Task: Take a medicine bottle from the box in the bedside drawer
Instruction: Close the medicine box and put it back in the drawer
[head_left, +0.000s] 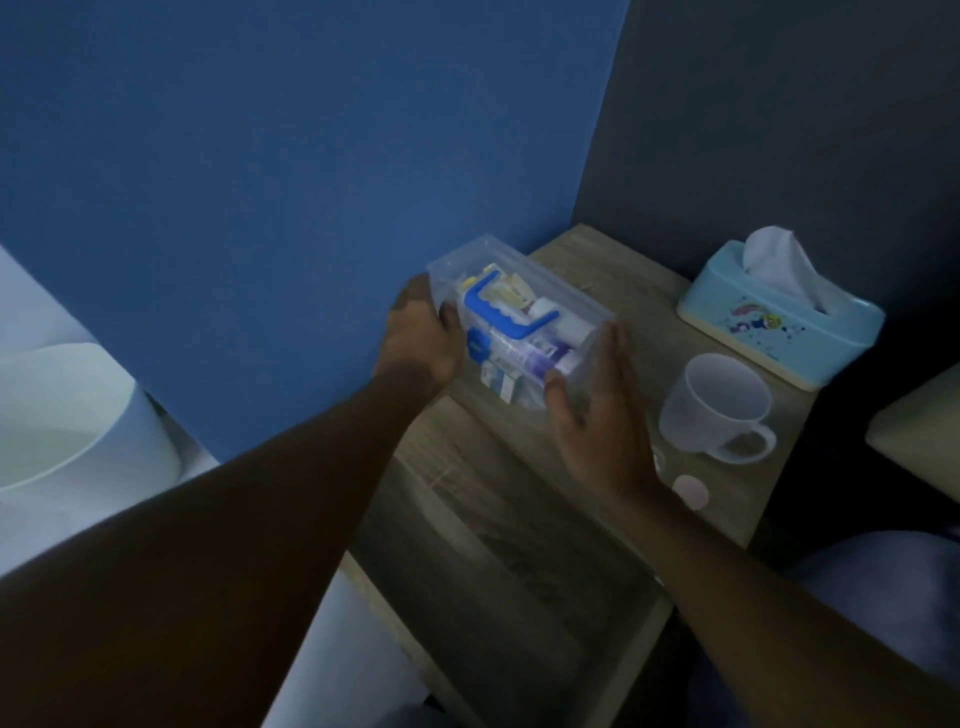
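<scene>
A clear plastic box (558, 291) with a blue handle (506, 317) and a blue latch sits tilted at the back left of the wooden bedside table (644, 338), against the blue wall. Medicine packs and a white and purple bottle (545, 358) show through its lid. My left hand (415, 338) grips the box's left end. On the right end lies my right hand (597, 410), palm flat against the wall and thumb on the near corner. Below my arms the drawer (498, 561) stands pulled out, dark inside.
A translucent white mug (717, 405) stands right of the box. Behind it is a light blue tissue box (779, 317). A small pink round lid (691, 491) lies near the table's front edge. A white bin (67, 415) sits at left.
</scene>
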